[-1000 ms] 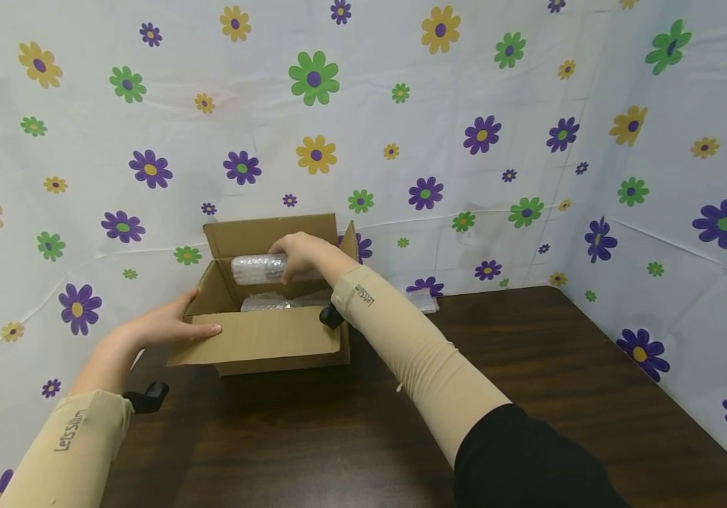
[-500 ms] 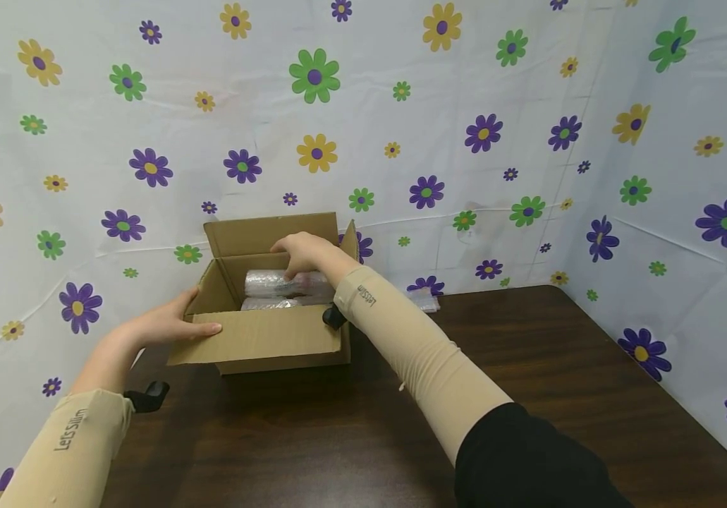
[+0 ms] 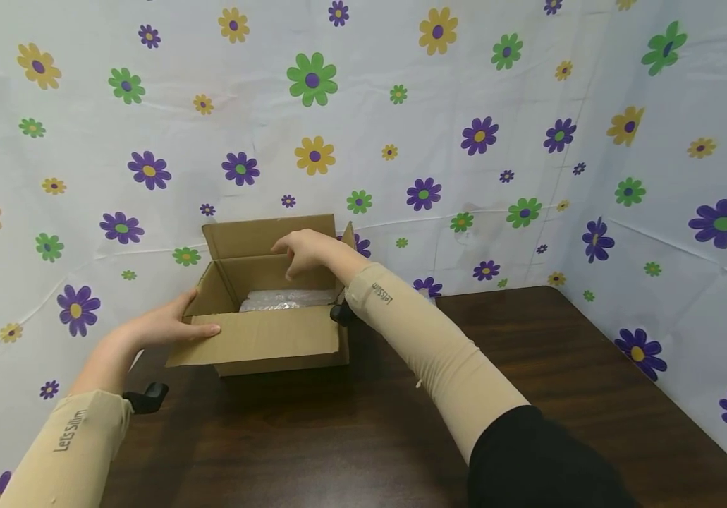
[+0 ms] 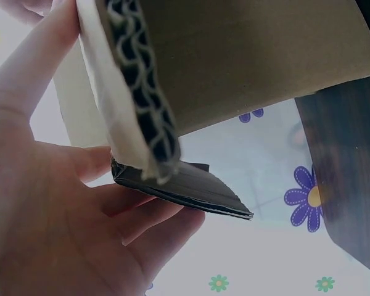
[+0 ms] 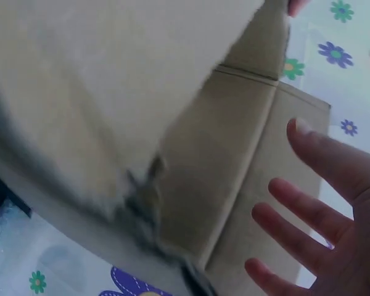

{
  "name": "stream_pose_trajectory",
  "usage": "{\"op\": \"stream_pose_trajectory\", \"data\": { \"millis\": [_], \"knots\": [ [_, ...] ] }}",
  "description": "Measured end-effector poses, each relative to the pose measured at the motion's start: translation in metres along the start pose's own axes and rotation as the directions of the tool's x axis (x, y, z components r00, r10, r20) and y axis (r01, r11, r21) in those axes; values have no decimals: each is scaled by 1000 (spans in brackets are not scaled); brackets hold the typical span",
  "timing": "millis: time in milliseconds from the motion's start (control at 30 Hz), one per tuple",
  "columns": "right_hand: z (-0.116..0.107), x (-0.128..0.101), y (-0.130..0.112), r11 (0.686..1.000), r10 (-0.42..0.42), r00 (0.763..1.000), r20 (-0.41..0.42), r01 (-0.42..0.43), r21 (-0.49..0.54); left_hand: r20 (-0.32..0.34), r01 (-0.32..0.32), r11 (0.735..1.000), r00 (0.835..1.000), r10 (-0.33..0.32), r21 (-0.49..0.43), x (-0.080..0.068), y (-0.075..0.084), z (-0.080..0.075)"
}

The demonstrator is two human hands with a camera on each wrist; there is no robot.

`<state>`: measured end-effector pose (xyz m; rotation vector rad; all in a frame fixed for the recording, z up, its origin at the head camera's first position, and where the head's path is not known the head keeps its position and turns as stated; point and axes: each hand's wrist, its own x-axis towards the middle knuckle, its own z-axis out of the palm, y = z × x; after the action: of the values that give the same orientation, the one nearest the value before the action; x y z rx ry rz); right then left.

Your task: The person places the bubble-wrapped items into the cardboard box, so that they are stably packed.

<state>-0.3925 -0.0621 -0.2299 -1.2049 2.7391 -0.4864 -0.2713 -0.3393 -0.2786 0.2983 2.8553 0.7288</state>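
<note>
A cardboard box (image 3: 261,339) with its flaps spread stands on the dark table near the wall. Bubble-wrapped rolls (image 3: 287,299) lie inside it, partly hidden by the front flap. My left hand (image 3: 163,324) holds the box's left corner, thumb on the front flap and other fingers behind; the left wrist view shows those fingers (image 4: 145,231) curled against the folded cardboard. Over the box's right part, my right hand (image 3: 312,250) hovers with nothing in it. Its fingers (image 5: 296,240) are spread and loosely bent beside the back flap in the right wrist view.
A brown wooden table (image 3: 465,395) stretches to the right and toward me. Behind it hangs a white flowered sheet (image 3: 376,120). To the right of the box, a bit of clear bubble wrap (image 5: 6,246) lies near the wall.
The bubble-wrapped roll in my right hand went down into the box and was let go. That hand has shifted slightly right. My left hand has stayed on the corner.
</note>
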Motion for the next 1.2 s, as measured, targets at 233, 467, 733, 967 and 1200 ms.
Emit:
{"op": "stream_pose_trajectory", "data": {
  "millis": [233,467,733,967,1200],
  "knots": [
    [-16,-17,12,996,-67,997,-25,68,53,0,0,1000,1000,0,-4,-1,0,0],
    [-37,-47,33,975,-122,985,-121,142,172,5,-7,1000,1000,7,-9,1,0,2],
    [-64,-85,70,965,-81,961,-266,142,219,-1,-27,1000,1000,27,-9,0,-1,0],
    [-52,-104,105,971,-31,969,-246,87,221,-1,-29,1000,1000,29,8,-1,-2,0],
    [-14,-114,139,984,10,977,-211,28,175,7,-24,1000,1000,24,-10,-1,-1,1]
  ]
}}
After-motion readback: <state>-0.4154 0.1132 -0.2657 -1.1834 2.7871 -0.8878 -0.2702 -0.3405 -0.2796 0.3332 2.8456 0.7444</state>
